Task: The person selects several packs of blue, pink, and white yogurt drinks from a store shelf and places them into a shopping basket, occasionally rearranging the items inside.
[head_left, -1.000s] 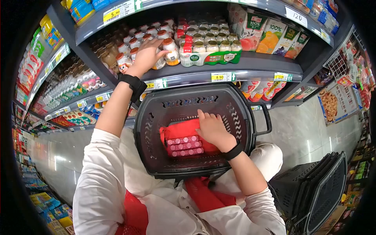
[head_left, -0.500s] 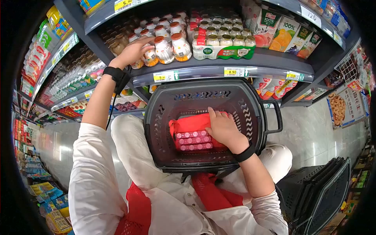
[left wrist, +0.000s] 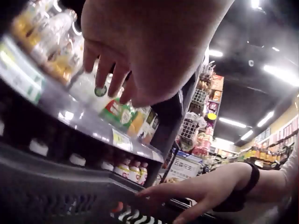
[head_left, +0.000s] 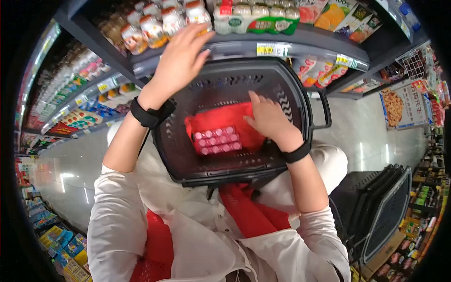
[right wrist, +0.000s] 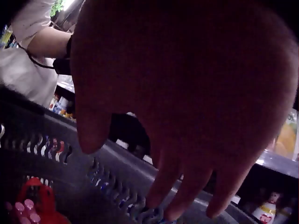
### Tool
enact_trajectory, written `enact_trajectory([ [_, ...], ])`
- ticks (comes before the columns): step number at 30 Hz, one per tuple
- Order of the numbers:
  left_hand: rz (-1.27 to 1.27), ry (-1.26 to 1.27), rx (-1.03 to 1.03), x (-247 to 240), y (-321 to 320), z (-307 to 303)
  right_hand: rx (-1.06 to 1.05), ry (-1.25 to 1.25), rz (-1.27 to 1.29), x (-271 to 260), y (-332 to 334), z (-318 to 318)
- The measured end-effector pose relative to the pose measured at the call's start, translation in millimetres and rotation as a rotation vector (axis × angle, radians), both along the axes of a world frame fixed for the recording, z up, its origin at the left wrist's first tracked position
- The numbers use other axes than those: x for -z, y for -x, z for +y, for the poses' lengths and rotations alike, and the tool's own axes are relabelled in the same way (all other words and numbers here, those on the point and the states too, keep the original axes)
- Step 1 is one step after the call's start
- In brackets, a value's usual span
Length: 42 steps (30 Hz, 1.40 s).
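My left hand (head_left: 181, 58) reaches over the back left rim of a black shopping basket (head_left: 235, 73), fingers extended and holding nothing. Its fingertips overlap the front row of orange-capped white bottles (head_left: 171, 21) on the shelf. In the left wrist view, that hand's fingers spread in front of the shelf. Over the basket's right side is my right hand (head_left: 272, 120), fingers loosely extended, with nothing gripped. Below it lie a red cloth bag (head_left: 249, 136) and packs of small pink-capped bottles (head_left: 218, 139).
A green-and-white multipack of jars (head_left: 253, 21) and juice cartons (head_left: 336, 16) stand along the shelf. Its price-tagged edge (head_left: 319, 56) runs just behind the basket. Stacked black baskets (head_left: 371, 207) stand on the floor at the right.
My left hand has come away from the orange-capped bottles, moving right and toward the basket. The right hand stays over the basket, while the head view has tilted lower.
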<state>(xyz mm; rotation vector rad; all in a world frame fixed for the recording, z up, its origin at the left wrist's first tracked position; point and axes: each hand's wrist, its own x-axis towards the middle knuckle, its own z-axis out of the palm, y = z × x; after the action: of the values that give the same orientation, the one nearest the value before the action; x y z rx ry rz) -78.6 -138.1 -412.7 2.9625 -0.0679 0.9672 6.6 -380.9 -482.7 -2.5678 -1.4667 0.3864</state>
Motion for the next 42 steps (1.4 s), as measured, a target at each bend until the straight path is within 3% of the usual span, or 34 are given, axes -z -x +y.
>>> enact_trajectory([
  [4, 0.362, 0.242, 0.346, 55.7, 1.0, -16.5, -0.018, 0.085, -0.021, 26.7, -6.0, -3.4],
  [7, 0.659, 0.153, 0.322, 79.5, 10.5, 1.2, -0.075, 0.247, -0.019, 49.0, -0.6, -4.0],
  [11, 0.587, 0.142, 0.198, 68.1, 14.0, 29.3, -0.174, 0.522, 0.010, 97.7, -6.4, 23.5],
  [15, 0.443, 0.235, 0.192, 65.4, 7.2, 45.8, -0.286, 0.619, -0.045, 161.0, -11.1, 83.8],
  [17, 0.510, 0.226, 0.161, 60.1, 7.9, 46.5, -0.390, 0.573, -0.047, 207.7, -1.1, 100.5],
  [21, 0.402, 0.260, 0.176, 63.3, 16.7, 58.8, -0.622, 0.520, -0.021, 280.5, 28.7, 113.4],
  [25, 0.482, 0.358, 0.108, 47.4, 25.7, 77.4, -0.453, 0.447, 0.060, 324.6, 43.7, 112.4],
  [29, 0.474, 0.421, 0.139, 51.6, 24.5, 83.6, -0.429, 0.514, 0.135, 312.5, 39.6, 131.7],
  [32, 0.417, 0.436, 0.167, 57.0, 22.5, 88.2, -0.348, 0.240, 0.161, 358.6, 29.9, 130.2],
  [34, 0.591, 0.537, 0.133, 42.3, 15.3, 93.3, -0.343, 0.124, 0.193, 393.9, 17.4, 124.5],
  [35, 0.678, 0.585, 0.117, 36.9, 12.5, 94.1, -0.391, 0.139, 0.212, 389.2, 13.6, 127.8],
  [37, 0.620, 0.533, 0.127, 36.8, 10.0, 94.0, -0.436, 0.213, 0.185, 375.2, 9.8, 138.2],
  [39, 0.531, 0.476, 0.141, 41.8, 9.4, 90.5, -0.415, 0.343, 0.094, 320.8, 12.5, 149.8],
  [40, 0.465, 0.445, 0.147, 48.8, 11.4, 89.7, -0.451, 0.425, 0.079, 264.0, 17.2, 160.3],
  [42, 0.442, 0.434, 0.168, 51.7, 12.6, 88.2, -0.444, 0.240, 0.117, 224.5, 10.9, 155.2],
])
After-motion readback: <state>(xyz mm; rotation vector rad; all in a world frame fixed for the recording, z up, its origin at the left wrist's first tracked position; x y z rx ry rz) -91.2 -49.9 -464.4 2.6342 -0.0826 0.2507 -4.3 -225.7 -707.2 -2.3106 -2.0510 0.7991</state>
